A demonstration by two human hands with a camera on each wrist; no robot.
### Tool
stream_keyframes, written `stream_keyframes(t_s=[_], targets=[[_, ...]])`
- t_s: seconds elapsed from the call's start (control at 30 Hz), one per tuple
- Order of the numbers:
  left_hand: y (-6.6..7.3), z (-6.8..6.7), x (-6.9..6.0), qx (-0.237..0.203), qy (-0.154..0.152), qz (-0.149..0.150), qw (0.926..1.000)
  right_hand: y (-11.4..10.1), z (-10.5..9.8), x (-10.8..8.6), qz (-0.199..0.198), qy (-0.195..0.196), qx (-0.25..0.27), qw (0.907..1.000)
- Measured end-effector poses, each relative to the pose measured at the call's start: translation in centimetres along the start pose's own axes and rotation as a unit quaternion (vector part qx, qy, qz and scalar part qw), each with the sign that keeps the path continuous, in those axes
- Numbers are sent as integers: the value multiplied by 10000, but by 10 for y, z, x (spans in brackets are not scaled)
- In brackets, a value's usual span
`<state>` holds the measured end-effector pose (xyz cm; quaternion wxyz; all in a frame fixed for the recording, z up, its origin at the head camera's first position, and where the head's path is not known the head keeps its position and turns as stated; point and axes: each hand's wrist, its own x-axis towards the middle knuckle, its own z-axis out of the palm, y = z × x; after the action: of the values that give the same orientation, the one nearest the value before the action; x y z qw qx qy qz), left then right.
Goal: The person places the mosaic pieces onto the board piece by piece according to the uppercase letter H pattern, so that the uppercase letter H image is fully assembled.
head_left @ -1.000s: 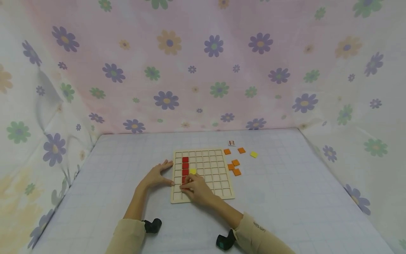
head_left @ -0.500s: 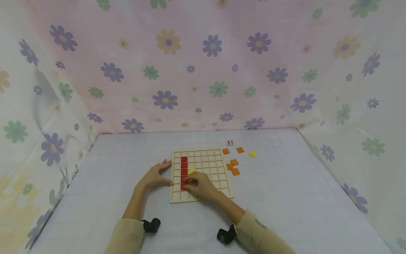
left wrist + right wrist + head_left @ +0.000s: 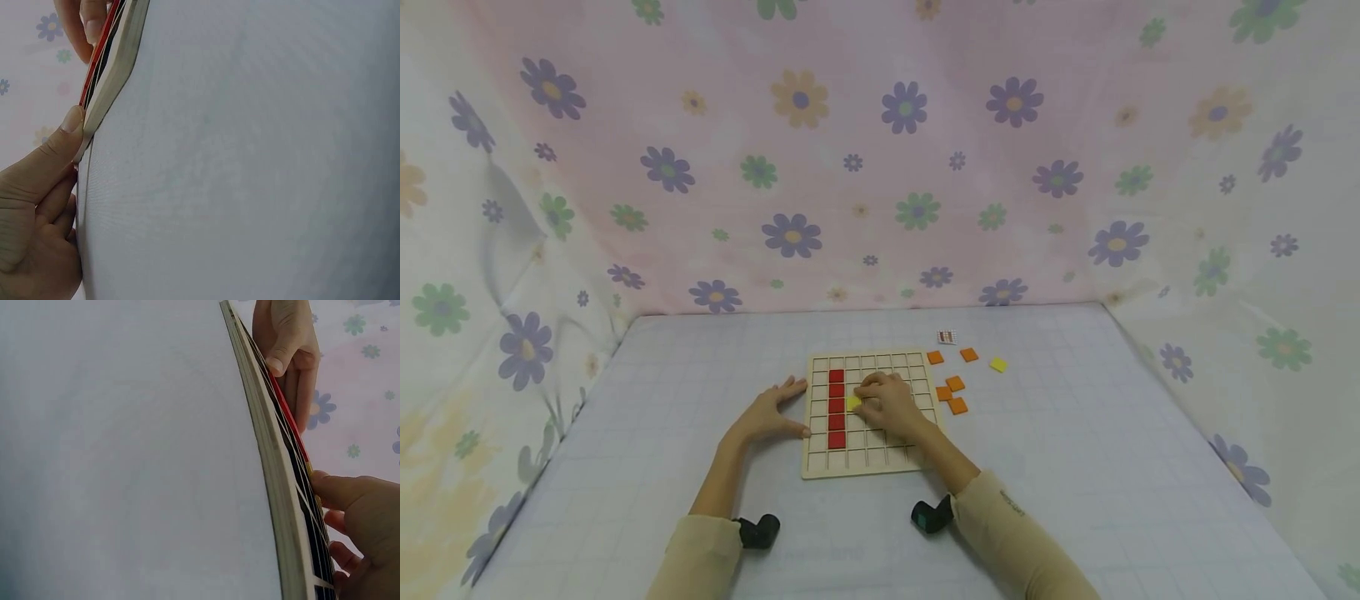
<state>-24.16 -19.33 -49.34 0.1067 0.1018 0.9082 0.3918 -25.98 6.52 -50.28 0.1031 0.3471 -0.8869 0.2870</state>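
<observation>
In the head view a square wooden grid board (image 3: 880, 469) lies on the table. Several red tiles (image 3: 837, 405) form a vertical row in its second column. Beside them sits a yellow tile (image 3: 853, 403), partly covered by my right hand (image 3: 889, 406), whose thumb and forefinger pinch at it. The right wrist view shows the right thumb (image 3: 337, 489) against the yellow edge. My left hand (image 3: 769, 414) rests at the board's left edge, thumb and fingers spread and touching the rim. The left wrist view shows its thumb (image 3: 73, 119) on the rim.
Several orange tiles (image 3: 955, 383) lie loose to the right of the board. Another yellow tile (image 3: 997, 365) lies farther right. A small printed card (image 3: 947, 337) is behind the board. Flowered cloth (image 3: 880, 208) encloses the back and sides.
A red tile now lies at the near end of the red row, where my right hand was working. That hand has moved away and rightward to the yellow tile. The left hand stays put.
</observation>
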Motion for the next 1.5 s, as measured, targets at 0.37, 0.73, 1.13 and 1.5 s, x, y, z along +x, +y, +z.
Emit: stream_keyframes(t_s=[0.37, 0.73, 1.13, 1.5], targets=[[-1, 1, 2, 33, -17, -67, 10000, 0, 3, 5, 433, -117, 726, 9964], [0, 1, 1, -1, -25, -11, 10000, -1, -2, 8, 715, -621, 900, 9914], [0, 3, -1, -8, 6, -29, 10000, -3, 1, 3, 430, -396, 1256, 9904], [-1, 0, 1, -12, -28, 30, 10000, -3, -3, 8, 342, -728, 1185, 9897]])
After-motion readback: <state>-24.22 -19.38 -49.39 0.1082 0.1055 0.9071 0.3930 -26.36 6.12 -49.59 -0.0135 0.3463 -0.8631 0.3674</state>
